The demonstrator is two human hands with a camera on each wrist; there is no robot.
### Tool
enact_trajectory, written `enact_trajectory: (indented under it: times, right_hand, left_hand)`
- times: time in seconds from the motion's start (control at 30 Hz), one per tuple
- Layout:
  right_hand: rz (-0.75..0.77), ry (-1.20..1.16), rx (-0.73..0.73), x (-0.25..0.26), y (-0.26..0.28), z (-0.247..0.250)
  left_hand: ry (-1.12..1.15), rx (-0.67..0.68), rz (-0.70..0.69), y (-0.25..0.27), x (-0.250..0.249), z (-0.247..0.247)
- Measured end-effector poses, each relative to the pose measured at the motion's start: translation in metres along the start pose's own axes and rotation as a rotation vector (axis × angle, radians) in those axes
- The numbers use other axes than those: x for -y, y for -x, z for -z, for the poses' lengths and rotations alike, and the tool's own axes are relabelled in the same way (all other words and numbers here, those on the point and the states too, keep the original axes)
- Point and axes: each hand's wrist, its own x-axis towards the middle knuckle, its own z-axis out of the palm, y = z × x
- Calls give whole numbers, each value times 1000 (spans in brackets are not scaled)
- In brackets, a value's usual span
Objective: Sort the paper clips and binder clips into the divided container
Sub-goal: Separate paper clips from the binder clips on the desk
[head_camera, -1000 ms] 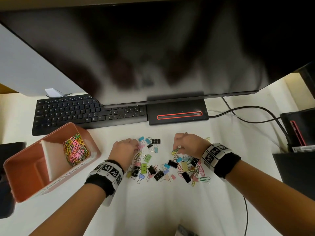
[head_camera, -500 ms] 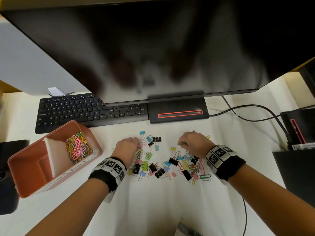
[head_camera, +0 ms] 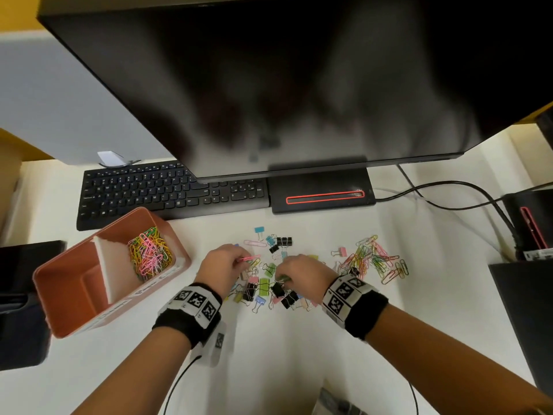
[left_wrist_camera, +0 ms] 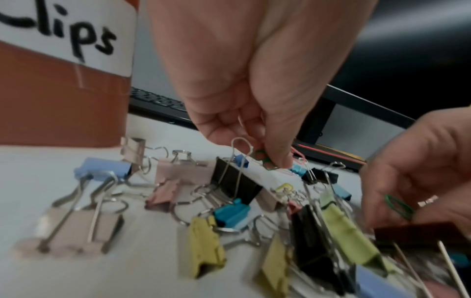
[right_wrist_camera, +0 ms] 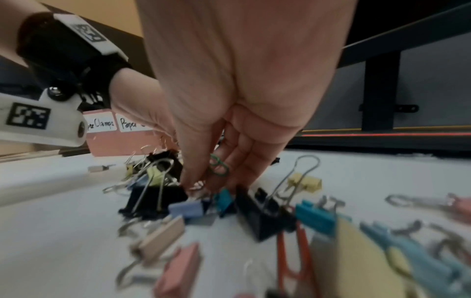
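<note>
Left hand [head_camera: 223, 266] pinches a pink paper clip [head_camera: 250, 259]; right hand [head_camera: 302, 272] pinches a green paper clip [right_wrist_camera: 218, 166], both over the binder clips [head_camera: 263, 290] on the tabletop [head_camera: 284, 354].

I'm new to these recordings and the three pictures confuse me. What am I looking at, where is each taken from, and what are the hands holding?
No machine here: a person works with two bare hands, each wrist wearing a band with a small camera. The big picture comes from a camera on the head, looking down at a white desk. The other two look along each hand from the wrist.

On the desk lie a heap of binder clips, a scatter of paper clips, and an orange divided container with paper clips already in one compartment. A keyboard and monitor stand behind.

The left hand pinches a pink paper clip and seems to hold more. The right hand pinches a green paper clip.
</note>
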Motion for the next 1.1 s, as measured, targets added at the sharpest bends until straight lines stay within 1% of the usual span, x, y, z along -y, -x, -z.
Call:
enact_trajectory:
  times: [0.1,0.17,0.27,0.4,0.47,0.53,0.67,0.73,0.83,0.9,0.93,1.03,1.1]
  right_hand:
    - [9,-26,10,3,1,-9]
    - [1,-22,24,6,0,-13]
    - [-1,61,43,4,-4,-18]
    - [23,124,14,-6,-3,-28]
    - [36,83,5,-9,1,-24]
    - [30,23,1,-12,7,-17]
    - [11,-30,0,-17,18,-10]
    - [6,-33,15,-23,23,-10]
    - [-33,-35,18,-35,35,-1]
    - [-73,-39,-20,-41,44,8]
    - [-85,-47,-63,-43,47,12]
    - [-17,-34,-209,-34,47,15]
    - [32,-6,-191,-19,36,5]
  left_hand:
    - [-25,34,16,1,-3,-8]
    - [-97,74,18,-1,-7,-11]
    - [-141,118,48,-5,-14,-8]
    - [-129,184,111,-12,-17,-6]
    - [-138,201,123,-15,-18,-6]
    - [-136,189,124,-16,-17,-6]
    - [-83,200,107,-13,-16,-3]
    - [-71,178,101,-10,-17,-2]
    - [-20,105,120,-4,-16,-1]
    - [46,30,112,0,-13,3]
    - [61,-10,94,4,-12,6]
    - [101,-100,67,14,-11,17]
    - [121,-130,77,21,-10,22]
